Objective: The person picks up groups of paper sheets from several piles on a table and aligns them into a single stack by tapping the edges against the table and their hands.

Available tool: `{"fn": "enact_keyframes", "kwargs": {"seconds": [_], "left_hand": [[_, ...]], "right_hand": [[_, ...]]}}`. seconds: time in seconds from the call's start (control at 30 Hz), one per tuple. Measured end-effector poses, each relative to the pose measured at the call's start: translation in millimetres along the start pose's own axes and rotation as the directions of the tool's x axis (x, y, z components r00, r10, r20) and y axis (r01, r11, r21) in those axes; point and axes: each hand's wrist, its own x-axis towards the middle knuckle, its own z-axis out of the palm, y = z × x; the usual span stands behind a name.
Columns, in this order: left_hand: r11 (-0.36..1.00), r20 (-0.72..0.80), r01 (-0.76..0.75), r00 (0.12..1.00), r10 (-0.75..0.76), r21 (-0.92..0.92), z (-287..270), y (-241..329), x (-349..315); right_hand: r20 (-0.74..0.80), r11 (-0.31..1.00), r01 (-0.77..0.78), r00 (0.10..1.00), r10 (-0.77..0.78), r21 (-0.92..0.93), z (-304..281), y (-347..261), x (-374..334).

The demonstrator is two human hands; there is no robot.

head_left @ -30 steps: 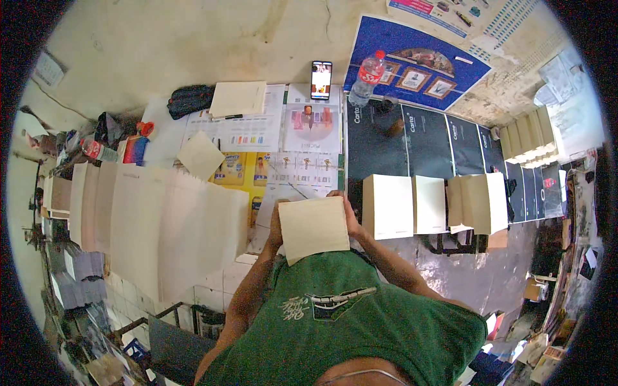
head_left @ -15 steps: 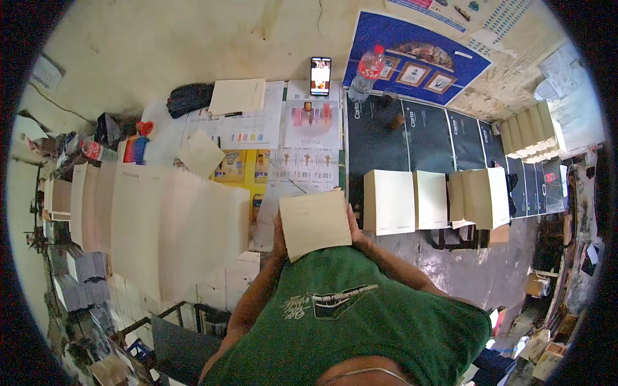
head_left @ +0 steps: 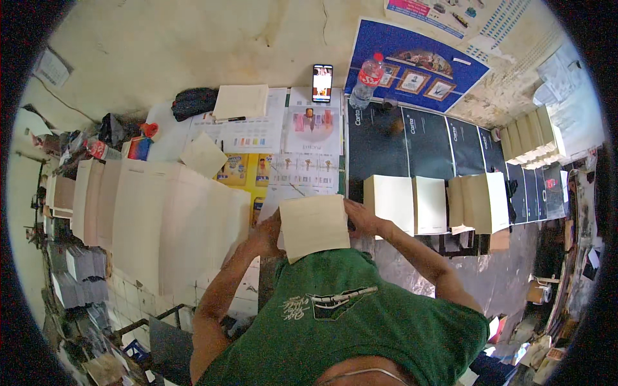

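Note:
A squared stack of cream paper sheets (head_left: 314,225) is right in front of my chest, at the near edge of the table. My left hand (head_left: 267,235) presses on its left side, most of the fingers hidden by the stack. Against the right side, near the far corner, lies my right hand (head_left: 363,219) with bent fingers. Between them the two hands grip the stack. A long fanned row of cream sheets (head_left: 187,225) lies to the left of my left hand. Upright cream paper blocks (head_left: 389,206) stand to the right of my right hand.
A phone (head_left: 322,83) leans on the wall, with a plastic bottle (head_left: 367,82) to its right. Printed sheets (head_left: 313,128) cover the table's middle; a dark mat (head_left: 378,145) covers its right side. More paper blocks (head_left: 529,138) stand at far right. A black cloth-like bundle (head_left: 194,104) lies back left.
My elbows have swung outward and both hands have turned along the stack's sides, the right one higher toward its far corner. The stack has barely moved; the whole view has shifted slightly.

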Motion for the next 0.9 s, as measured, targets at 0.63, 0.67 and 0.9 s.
{"fn": "enact_keyframes", "kwargs": {"seconds": [0.63,0.67,0.9], "left_hand": [[0.983,-0.096,-0.179,0.98,0.175,-0.037,32,-3,-5],[0.983,-0.108,-0.179,0.979,0.174,-0.042,38,-4,-5],[0.989,-0.121,-0.148,0.982,0.145,-0.015,41,-2,-1]], "right_hand": [[-0.26,0.952,-0.112,0.965,0.035,-0.284,77,40,0],[-0.255,0.947,-0.114,0.966,0.036,-0.3,77,45,1],[-0.281,0.941,-0.127,0.959,0.036,-0.313,71,64,17]]}}
